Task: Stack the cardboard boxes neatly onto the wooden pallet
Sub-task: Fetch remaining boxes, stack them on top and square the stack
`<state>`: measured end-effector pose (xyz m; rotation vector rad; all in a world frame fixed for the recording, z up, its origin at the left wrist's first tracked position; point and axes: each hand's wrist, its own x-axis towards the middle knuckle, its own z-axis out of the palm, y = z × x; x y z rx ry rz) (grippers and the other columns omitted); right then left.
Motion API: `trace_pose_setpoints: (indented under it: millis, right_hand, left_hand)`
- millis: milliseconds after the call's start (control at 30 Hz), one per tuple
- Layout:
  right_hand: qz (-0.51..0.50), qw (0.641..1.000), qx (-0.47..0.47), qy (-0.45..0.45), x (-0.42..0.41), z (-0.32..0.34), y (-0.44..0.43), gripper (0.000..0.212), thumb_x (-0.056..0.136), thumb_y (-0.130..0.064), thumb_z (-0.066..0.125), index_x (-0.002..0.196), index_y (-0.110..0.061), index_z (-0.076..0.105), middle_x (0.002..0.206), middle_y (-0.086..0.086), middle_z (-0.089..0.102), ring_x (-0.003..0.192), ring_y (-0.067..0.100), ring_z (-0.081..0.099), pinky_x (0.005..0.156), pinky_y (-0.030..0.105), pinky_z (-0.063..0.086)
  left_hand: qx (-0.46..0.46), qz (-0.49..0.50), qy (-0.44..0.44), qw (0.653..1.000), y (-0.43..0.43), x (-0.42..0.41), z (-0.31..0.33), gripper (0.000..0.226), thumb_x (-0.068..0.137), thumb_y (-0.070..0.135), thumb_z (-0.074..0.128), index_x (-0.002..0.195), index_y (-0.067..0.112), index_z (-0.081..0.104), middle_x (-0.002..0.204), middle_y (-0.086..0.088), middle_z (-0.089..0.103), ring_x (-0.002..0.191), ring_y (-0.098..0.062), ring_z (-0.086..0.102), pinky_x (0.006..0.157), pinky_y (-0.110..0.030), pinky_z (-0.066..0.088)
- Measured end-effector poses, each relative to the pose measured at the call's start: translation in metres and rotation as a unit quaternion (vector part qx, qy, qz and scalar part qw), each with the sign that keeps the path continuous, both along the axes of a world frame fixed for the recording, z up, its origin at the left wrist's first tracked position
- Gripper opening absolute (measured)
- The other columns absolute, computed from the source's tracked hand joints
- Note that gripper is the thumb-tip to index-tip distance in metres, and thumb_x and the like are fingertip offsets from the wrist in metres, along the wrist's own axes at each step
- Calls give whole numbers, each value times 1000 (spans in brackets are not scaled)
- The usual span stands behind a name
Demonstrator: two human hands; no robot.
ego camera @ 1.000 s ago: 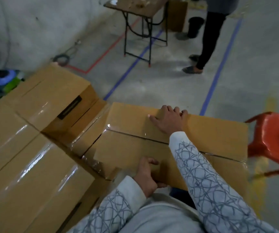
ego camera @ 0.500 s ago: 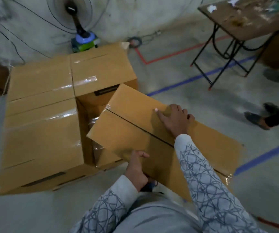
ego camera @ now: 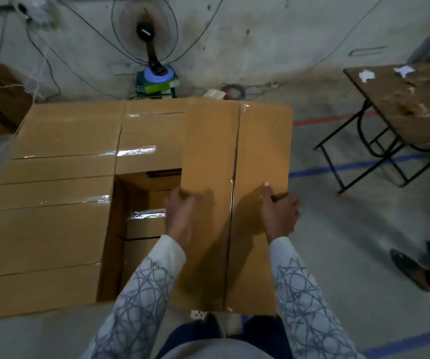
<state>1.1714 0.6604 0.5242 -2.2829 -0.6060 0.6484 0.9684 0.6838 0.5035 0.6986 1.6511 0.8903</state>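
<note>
The concrete floor (ego camera: 338,242) took up most of the view. Along its far edge, by the wall, sat the stack of cardboard boxes (ego camera: 53,229), taped tops level. A deep gap (ego camera: 141,198) lay open in its right half, with lower boxes showing inside.

And there was the carried box (ego camera: 260,141), long and flat-topped, held lengthwise over the stack's right edge. Its far end reached about level with the stack's back edge, and its near end came out toward the person's legs. Whether it rested on the boxes beneath or hung just above them could not be told.

At the floor's right edge stood a surface (ego camera: 411,104) on black folding legs, paper scraps on top, well apart from the stack. A pedestal fan (ego camera: 145,32) stood at the wall behind the stack.

The left hand (ego camera: 180,213) gripped the box's left long edge, fingers curled over it. The right hand (ego camera: 278,213) clamped the right long edge, thumb on top and fingers wrapped down the side. Someone else's shoe (ego camera: 411,268) sat near the floor's right edge.
</note>
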Motion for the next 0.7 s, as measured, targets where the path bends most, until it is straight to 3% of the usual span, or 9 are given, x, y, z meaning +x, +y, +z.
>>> trace_pose_setpoints:
  millis: [133,300,400,467,533,600,633,700]
  right_hand:
    - [-16,993,-24,114,-12,-20,15,85,93,-61,63,148,-3,35,153,18,40,135,44,45,110,54,41]
    - [-74,943,-83,313,-20,-52,36,99,80,-57,79,150,-2,37,149,20,50,130,43,53,109,57,47]
    - [-24,918,-158,362,-18,-62,53,83,84,-60,74,140,-4,49,136,20,61,119,43,61,102,58,52]
    - [22,902,-192,387,-15,-59,67,80,83,-59,74,140,-10,45,134,18,60,119,42,60,102,58,52]
    - [65,895,-205,392,-11,-64,85,93,71,-60,81,141,-14,40,136,14,57,121,39,58,103,58,51]
    - [111,892,-213,382,-10,-67,109,121,50,-64,87,148,-15,36,145,14,51,127,38,55,106,58,49]
    - [133,890,-219,376,-11,-61,121,126,52,-62,88,153,-13,30,151,14,44,132,37,50,109,57,47]
    - [178,893,-227,345,-14,-52,140,116,76,-51,85,159,-6,17,157,16,31,139,37,42,114,55,43]
  left_hand:
    - [37,-51,165,984,44,-1,34,66,66,50,66,131,41,59,130,0,47,123,-31,52,110,-57,40]
    - [30,-107,371,922,81,7,34,66,85,40,67,147,30,47,139,-6,45,132,-32,41,113,-50,27]
    - [22,-111,419,901,98,9,27,68,86,38,66,149,28,46,142,-7,45,134,-32,39,112,-47,28]
    - [-1,-89,431,898,106,7,24,66,87,39,65,149,29,47,141,-7,46,133,-33,39,111,-47,29]
    - [-28,-59,440,896,110,4,22,64,87,41,65,148,30,49,138,-8,47,131,-33,40,109,-48,30]
    - [-48,-28,429,902,114,-1,19,65,88,44,67,149,30,49,136,-7,47,130,-33,41,109,-49,32]
    - [-55,-10,420,906,116,-6,19,65,88,45,68,149,30,49,137,-7,47,129,-32,41,109,-49,33]
    - [-66,29,412,908,116,-15,20,67,88,46,69,150,30,48,136,-6,47,127,-32,42,108,-50,36]
